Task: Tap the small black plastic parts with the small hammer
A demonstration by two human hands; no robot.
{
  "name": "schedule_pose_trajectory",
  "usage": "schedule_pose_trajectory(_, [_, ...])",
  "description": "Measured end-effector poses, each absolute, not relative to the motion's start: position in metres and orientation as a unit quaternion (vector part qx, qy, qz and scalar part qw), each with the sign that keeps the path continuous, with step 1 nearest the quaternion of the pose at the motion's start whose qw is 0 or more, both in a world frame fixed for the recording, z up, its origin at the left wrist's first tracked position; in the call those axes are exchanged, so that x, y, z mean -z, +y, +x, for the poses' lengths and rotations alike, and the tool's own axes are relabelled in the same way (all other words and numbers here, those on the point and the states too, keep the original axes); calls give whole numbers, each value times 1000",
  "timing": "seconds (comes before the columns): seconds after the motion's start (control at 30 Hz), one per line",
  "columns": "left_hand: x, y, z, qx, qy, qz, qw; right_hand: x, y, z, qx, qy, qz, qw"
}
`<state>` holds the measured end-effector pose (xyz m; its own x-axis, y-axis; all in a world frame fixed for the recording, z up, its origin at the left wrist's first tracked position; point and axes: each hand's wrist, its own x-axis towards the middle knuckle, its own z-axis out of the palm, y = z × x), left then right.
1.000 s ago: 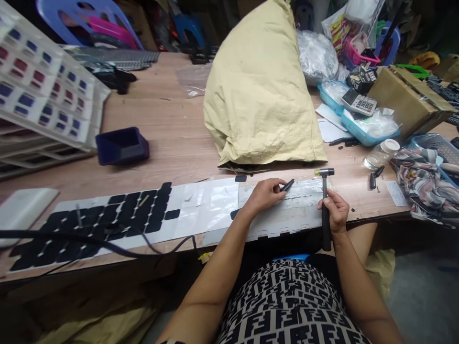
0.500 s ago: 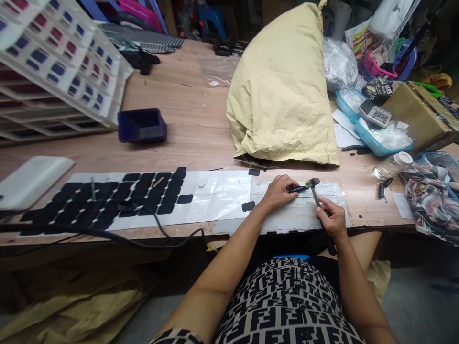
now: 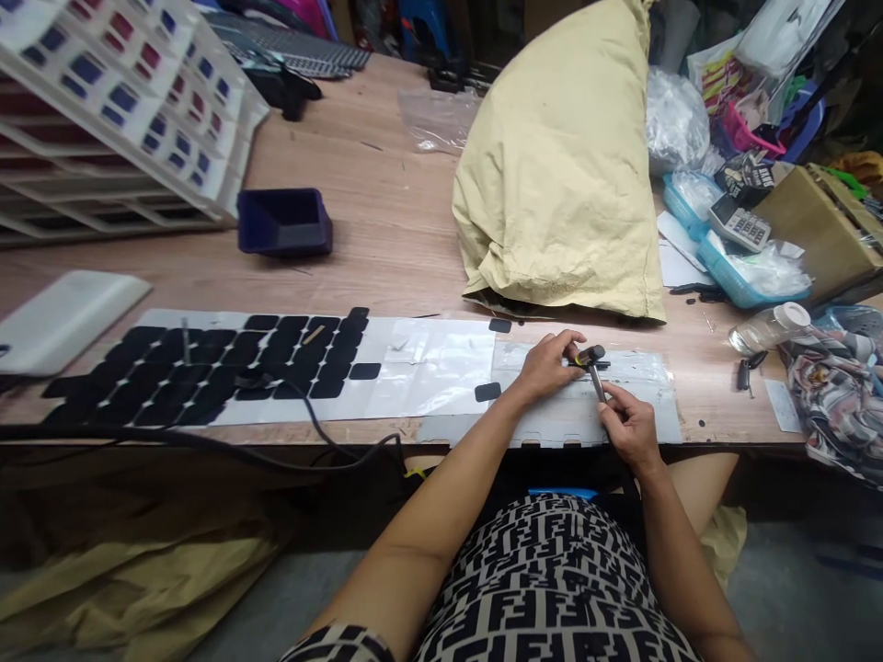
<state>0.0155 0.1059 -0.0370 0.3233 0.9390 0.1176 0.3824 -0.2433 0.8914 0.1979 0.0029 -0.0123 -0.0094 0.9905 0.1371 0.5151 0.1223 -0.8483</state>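
My right hand (image 3: 629,425) is closed around the handle of a small hammer (image 3: 597,379). The hammer's dark head lies right over a slim black part (image 3: 602,365), close by my left fingertips. My left hand (image 3: 552,363) is closed, thumb and fingers holding the near end of that black part against a worn clear-covered board (image 3: 552,428). What the fingers and hammer head cover of the part cannot be made out. To the left, a white sheet (image 3: 428,395) carries rows of black rounded pieces (image 3: 280,345).
A large tan sack (image 3: 558,175) stands behind my hands. A purple bin (image 3: 284,223) and a white crate (image 3: 152,101) are at left, with a black cable (image 3: 207,441) along the front edge. A jar (image 3: 769,326), blue baskets (image 3: 741,280) and patterned cloth (image 3: 838,395) sit at right.
The hammer head has shifted left and now sits over the black part beside my left fingertips. My view has turned slightly, so the table's things appear further right.
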Motion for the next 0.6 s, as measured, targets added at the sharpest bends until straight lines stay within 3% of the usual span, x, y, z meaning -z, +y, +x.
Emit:
schedule_pose_trajectory(0.23, [34,108,16,-328,471,722,388,10,2,207,-300,-598,-592,450])
schedule_pose_trajectory(0.43, [39,110,16,-297,465,753,359,16,3,213,-317,-606,-596,421])
schedule_pose_trajectory(0.6, [40,111,17,-293,466,756,354,21,4,218,-352,-529,-581,509])
